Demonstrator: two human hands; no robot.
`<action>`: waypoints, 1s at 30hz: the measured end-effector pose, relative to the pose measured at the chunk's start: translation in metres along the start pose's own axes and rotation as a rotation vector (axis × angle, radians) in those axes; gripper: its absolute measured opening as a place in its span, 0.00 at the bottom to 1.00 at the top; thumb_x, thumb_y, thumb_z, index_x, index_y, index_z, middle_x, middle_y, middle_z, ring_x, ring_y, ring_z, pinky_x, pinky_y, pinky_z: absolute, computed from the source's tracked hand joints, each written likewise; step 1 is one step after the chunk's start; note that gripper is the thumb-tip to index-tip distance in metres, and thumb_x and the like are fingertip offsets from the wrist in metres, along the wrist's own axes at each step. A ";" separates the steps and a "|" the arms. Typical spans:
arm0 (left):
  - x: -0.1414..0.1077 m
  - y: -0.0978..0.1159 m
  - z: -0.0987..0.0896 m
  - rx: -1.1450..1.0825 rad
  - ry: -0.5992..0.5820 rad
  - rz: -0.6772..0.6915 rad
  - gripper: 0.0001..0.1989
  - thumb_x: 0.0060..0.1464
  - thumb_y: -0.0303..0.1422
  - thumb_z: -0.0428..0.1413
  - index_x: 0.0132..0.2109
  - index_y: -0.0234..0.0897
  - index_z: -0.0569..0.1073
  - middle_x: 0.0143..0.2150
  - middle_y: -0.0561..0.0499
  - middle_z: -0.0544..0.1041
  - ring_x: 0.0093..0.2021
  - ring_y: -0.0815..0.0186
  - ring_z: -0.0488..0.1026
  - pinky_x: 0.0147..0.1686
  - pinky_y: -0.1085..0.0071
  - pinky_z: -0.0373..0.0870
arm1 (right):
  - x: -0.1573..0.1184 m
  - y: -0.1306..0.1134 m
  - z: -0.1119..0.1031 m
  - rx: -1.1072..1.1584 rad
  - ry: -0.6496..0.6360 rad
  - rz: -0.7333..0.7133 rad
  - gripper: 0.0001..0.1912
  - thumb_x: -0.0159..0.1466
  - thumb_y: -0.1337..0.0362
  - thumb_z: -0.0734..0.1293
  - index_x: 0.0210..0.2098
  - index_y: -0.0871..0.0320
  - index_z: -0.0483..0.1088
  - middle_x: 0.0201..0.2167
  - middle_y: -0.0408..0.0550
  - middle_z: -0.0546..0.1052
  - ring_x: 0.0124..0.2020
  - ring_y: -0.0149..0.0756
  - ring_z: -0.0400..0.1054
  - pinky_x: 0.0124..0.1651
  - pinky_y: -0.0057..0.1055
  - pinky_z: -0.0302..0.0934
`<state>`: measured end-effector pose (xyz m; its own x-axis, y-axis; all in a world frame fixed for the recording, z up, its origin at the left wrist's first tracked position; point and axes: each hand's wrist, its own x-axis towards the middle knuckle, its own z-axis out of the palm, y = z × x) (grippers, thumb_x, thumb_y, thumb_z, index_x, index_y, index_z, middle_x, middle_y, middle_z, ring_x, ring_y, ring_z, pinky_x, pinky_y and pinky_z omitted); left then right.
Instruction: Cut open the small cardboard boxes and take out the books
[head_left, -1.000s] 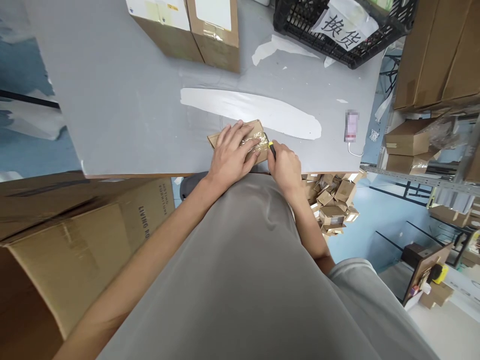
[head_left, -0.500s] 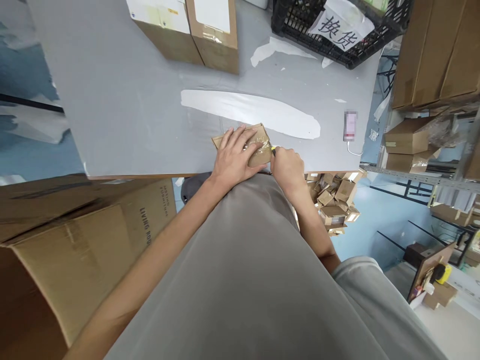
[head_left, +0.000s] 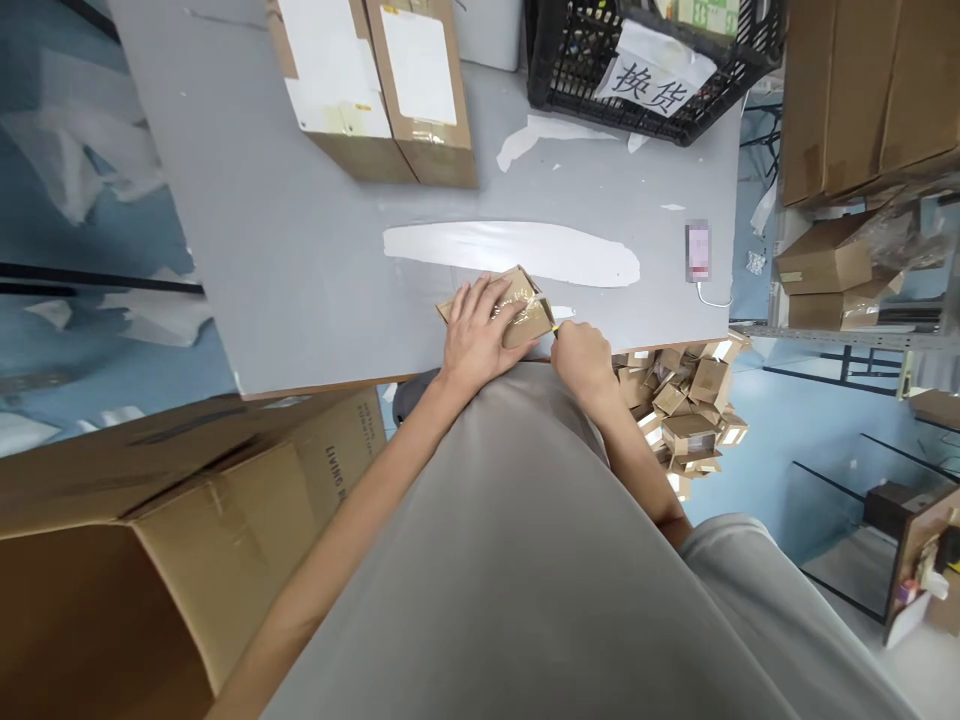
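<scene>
A small taped cardboard box (head_left: pixel 534 318) lies tilted at the table's near edge, close to my body. My left hand (head_left: pixel 477 338) is spread over its top, fingers across the cardboard and thumb along the near side, holding it in place. In a closed fist, my right hand (head_left: pixel 583 362) grips a box cutter (head_left: pixel 555 330). Only a bit of its yellow and black front end shows, by the box's right end; the blade cannot be made out. Clear tape on the box top is wrinkled, and a pale strip sticks up near its right corner.
Two bigger cartons (head_left: pixel 435 160) stand at the back left of the grey table (head_left: pixel 315 270), a black crate (head_left: pixel 585 95) at the back right. A phone (head_left: pixel 698 250) with a cable lies right. Below are a large open carton (head_left: pixel 247 520) and a heap of small boxes (head_left: pixel 686 420).
The view has shifted, so the table sits lower in the picture. My right fist has drawn slightly off the box's right end with the cutter. My left hand stays on the box.
</scene>
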<state>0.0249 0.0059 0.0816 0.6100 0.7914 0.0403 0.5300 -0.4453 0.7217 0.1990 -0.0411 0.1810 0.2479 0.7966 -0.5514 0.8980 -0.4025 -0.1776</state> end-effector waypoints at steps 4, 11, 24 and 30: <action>-0.002 -0.001 -0.001 0.026 -0.004 0.009 0.31 0.66 0.55 0.64 0.69 0.47 0.77 0.82 0.39 0.67 0.85 0.36 0.56 0.83 0.29 0.46 | -0.019 -0.001 -0.009 -0.075 -0.038 0.096 0.13 0.77 0.67 0.65 0.53 0.58 0.82 0.50 0.66 0.87 0.54 0.55 0.83 0.55 0.43 0.76; -0.006 -0.009 -0.008 0.069 -0.005 -0.019 0.36 0.69 0.60 0.59 0.74 0.46 0.73 0.82 0.37 0.67 0.85 0.38 0.57 0.83 0.33 0.48 | -0.005 0.030 -0.013 0.053 0.168 0.163 0.21 0.83 0.58 0.58 0.67 0.57 0.76 0.50 0.63 0.87 0.51 0.56 0.83 0.57 0.43 0.70; -0.087 -0.059 -0.051 0.192 -0.062 -0.173 0.42 0.73 0.56 0.51 0.82 0.36 0.64 0.87 0.31 0.54 0.88 0.39 0.47 0.84 0.36 0.49 | 0.103 0.105 0.103 0.082 0.109 0.379 0.29 0.80 0.64 0.60 0.77 0.66 0.63 0.65 0.73 0.72 0.61 0.52 0.71 0.55 0.39 0.62; -0.115 -0.053 -0.050 0.141 -0.053 -0.301 0.37 0.77 0.51 0.48 0.82 0.37 0.65 0.88 0.33 0.51 0.89 0.42 0.46 0.82 0.37 0.55 | 0.099 0.087 0.102 0.182 0.234 0.238 0.28 0.78 0.66 0.58 0.73 0.70 0.68 0.67 0.75 0.73 0.66 0.53 0.65 0.65 0.40 0.60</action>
<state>-0.1024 -0.0406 0.0732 0.4414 0.8750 -0.1988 0.7649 -0.2512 0.5931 0.2648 -0.0433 0.0274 0.5369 0.7440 -0.3976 0.7314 -0.6454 -0.2200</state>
